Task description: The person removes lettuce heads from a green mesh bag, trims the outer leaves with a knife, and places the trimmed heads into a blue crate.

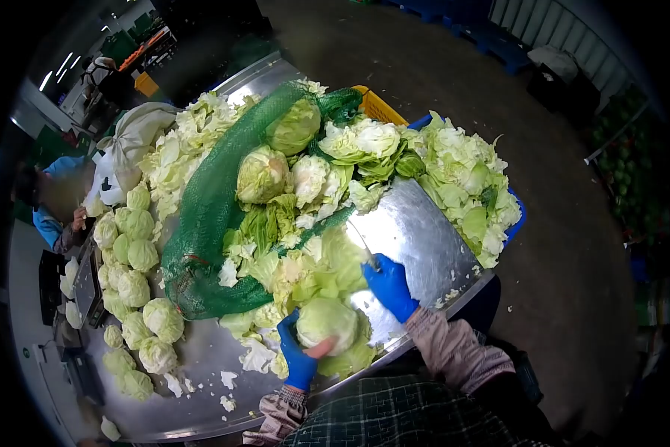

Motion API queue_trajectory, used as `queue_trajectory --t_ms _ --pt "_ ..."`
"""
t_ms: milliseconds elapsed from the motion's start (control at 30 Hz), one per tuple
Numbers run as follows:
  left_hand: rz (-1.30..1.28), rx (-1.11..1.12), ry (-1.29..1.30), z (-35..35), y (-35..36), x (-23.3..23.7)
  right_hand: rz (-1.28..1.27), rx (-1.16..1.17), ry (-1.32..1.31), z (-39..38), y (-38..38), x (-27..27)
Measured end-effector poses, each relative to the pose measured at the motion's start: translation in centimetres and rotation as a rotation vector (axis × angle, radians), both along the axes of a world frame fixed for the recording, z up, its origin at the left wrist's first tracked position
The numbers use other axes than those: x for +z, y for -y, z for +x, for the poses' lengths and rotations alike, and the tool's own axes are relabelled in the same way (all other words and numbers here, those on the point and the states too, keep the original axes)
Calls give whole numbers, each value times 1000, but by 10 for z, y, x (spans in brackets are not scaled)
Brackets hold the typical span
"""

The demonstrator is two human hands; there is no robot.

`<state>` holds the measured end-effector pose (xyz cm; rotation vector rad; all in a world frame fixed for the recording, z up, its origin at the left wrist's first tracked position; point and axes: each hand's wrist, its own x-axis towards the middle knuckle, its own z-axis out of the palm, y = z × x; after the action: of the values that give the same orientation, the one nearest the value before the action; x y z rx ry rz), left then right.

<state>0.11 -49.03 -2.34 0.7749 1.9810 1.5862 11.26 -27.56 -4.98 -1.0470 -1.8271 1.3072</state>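
In the head view, a round, pale green cabbage (327,325) is lying on leaves close to the near edge of the shiny metal table (417,223). The left hand (299,361), in a blue glove with the thumb poking out bare, is cupping the cabbage from its left and near side. The right hand (389,287), in a blue glove too, is curling its fingers around what looks like a thin knife (364,246); the handle is hiding inside the fist. This hand is sitting nearer the table's right corner, apart from the cabbage. From it, the cabbage is lying to the left and a bit closer to the near edge. The thin blade is pointing toward the far side of the table, so it is not facing the cabbage. The cabbage is looking round, so no long side is showing. Loose, pale green leaves (305,279) are lying just past it. A long, green net bag (216,194) is resting farther off, and more round cabbages (134,287) are sitting along the left side.
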Motion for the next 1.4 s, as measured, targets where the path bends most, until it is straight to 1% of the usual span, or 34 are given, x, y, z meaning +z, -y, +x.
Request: queue_trajectory --t_ms 33,67,100,167,200,233,300,333,400,433,500,533,567,633,667,767,800,867,933,1033,1100,1167,1233,1300,1333,1367,1400 --pt "60 -43 -22 -2 4 -13 -8 -23 -73 -2 -13 -14" --pt "178 -93 87 -5 14 -61 30 -64 -93 -4 -29 -32" --pt "139 -105 22 -3 12 -52 -39 -132 8 -2 -42 -16" --pt "66 -131 -112 3 -6 -13 24 -56 235 6 -44 27" --pt "66 -148 -87 5 -13 -1 65 64 281 14 -26 60" --pt "47 -158 -131 5 -15 -4 108 185 331 23 -2 79" --pt "1 -183 -218 0 -15 -10 206 406 200 40 33 53" --pt "-15 -219 -168 -6 -14 0 156 433 161 42 36 47" --pt "-17 -220 -210 -10 -16 5 56 495 81 43 39 36" --pt "-21 -218 -233 -9 -13 7 50 503 82 42 37 31" --pt "-17 -208 -104 -8 -10 6 44 503 81 39 24 22" --pt "-8 -206 -42 -9 -11 6 -80 421 73 36 14 22" --pt "-17 -210 -63 -8 -12 5 1 398 122 38 4 25" --pt "-43 -219 -99 -6 -9 5 50 322 190 38 -7 25" --pt "-48 -245 -70 -5 -7 3 -71 309 266 35 -14 23" --pt "-63 -290 -48 1 -5 -3 82 473 260 25 4 55" --pt "-73 -295 -89 5 -5 -1 277 529 261 20 12 50" --pt "-96 -282 -157 8 -11 0 121 650 307 19 6 51" --pt "-131 -236 -192 17 -16 -2 -2 789 364 15 -5 71" --pt "-164 -183 -217 26 -18 -6 7 887 361 13 -14 66" --pt "-131 -191 -184 24 -14 -15 24 775 286 15 -17 51" --pt "-69 -215 -78 21 -8 -17 58 633 213 19 -19 25" --pt "9 -224 90 20 -4 -10 113 463 138 23 -23 -4" --pt "99 -212 287 23 -1 7 262 298 302 28 -49 -21" --pt "150 -206 389 24 -2 12 383 206 600 31 -59 -18" --pt "137 -220 363 21 1 9 322 210 680 41 -63 -13" --pt "121 -235 338 16 8 1 249 205 625 40 -53 8"
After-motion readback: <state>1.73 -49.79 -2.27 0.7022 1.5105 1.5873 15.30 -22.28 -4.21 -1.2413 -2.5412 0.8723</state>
